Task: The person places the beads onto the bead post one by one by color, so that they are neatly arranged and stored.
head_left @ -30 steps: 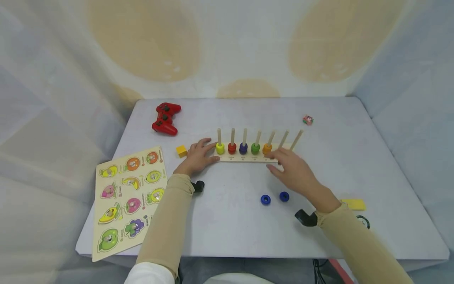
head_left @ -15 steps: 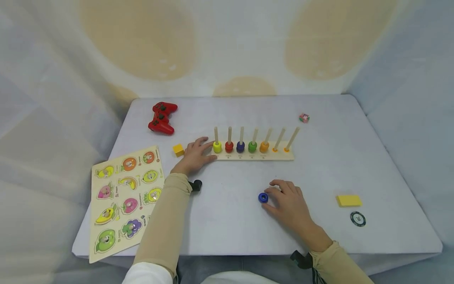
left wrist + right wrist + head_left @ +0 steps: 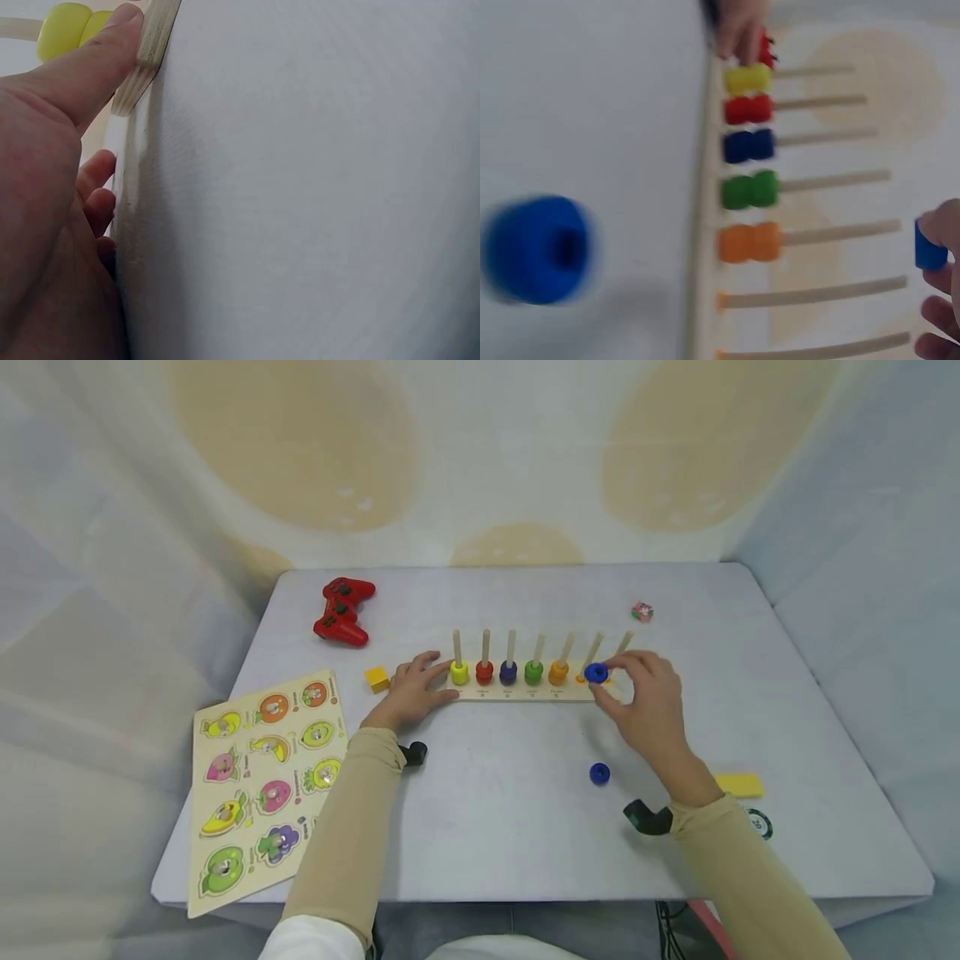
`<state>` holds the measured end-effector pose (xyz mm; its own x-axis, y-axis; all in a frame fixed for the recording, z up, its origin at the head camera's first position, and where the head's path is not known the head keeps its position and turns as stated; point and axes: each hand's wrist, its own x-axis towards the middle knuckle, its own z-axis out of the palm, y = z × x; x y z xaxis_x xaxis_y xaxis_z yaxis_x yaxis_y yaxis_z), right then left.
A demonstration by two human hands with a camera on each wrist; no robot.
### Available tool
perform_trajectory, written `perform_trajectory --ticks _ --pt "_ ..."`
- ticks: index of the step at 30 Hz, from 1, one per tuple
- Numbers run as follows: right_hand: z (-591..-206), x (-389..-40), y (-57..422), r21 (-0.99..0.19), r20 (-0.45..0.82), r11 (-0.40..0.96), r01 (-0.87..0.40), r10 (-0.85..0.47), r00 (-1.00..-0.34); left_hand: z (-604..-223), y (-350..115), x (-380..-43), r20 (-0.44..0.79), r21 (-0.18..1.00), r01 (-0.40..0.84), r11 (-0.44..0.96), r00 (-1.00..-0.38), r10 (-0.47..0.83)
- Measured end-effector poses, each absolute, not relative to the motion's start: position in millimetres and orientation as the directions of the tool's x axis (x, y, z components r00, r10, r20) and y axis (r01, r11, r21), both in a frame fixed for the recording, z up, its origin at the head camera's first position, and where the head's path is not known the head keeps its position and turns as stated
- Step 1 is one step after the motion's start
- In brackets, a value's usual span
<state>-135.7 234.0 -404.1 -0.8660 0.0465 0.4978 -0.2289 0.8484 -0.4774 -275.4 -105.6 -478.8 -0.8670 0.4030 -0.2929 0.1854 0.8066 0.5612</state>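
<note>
My right hand pinches a blue ring between thumb and fingers, near the top of the sixth peg from the left. In the right wrist view that ring is beside the pegs' tips, apart from them. The wooden peg board carries yellow, red, dark blue, green and orange rings, two on each of those pegs in the right wrist view; the two rightmost pegs bear none. My left hand touches the board's left end beside the yellow rings, thumb and forefinger fairly straight.
Another blue ring lies in front of the board. At left are a fruit puzzle board, a yellow cube and a red game controller. At right lie a yellow block, a round chip and a small pink object.
My right hand went from the board down to the two loose blue rings, took the left one and brought it up to the sixth peg. My left hand stayed at the board's end.
</note>
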Motion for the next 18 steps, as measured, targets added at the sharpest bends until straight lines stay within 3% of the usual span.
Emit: perform_trajectory --ticks 5,18 --pt "-384 -168 236 -0.483 0.56 0.856 -0.186 0.138 -0.817 -480 -106 -275 -0.286 0.567 0.184 0.803 -0.87 0.401" --pt "-378 -182 232 -0.446 0.378 0.893 0.055 0.244 -0.893 -483 -106 -278 -0.281 0.563 0.192 0.804 -0.87 0.405"
